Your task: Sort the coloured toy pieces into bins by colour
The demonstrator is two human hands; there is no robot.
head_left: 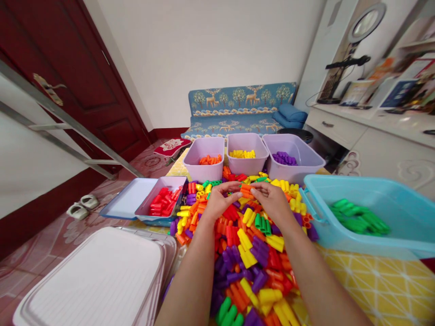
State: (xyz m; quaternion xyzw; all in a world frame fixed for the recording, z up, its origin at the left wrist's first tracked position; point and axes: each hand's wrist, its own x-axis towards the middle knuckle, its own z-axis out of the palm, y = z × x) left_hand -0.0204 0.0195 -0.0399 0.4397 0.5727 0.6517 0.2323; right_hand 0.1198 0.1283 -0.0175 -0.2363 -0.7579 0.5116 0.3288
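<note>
A big heap of plastic tube pieces (251, 253) in red, orange, yellow, green and purple lies on the yellow patterned table. Both my hands hover over its far part. My left hand (220, 199) and my right hand (272, 199) meet fingertip to fingertip, pinched together on an orange piece (247, 187) held between them.
Three lilac bins stand behind the heap: one with orange pieces (204, 158), one with yellow (243, 151), one with purple (292, 158). A bin of red pieces (163, 201) sits left, a blue tub with green pieces (367, 217) right. A white lidded box (98, 276) is near left.
</note>
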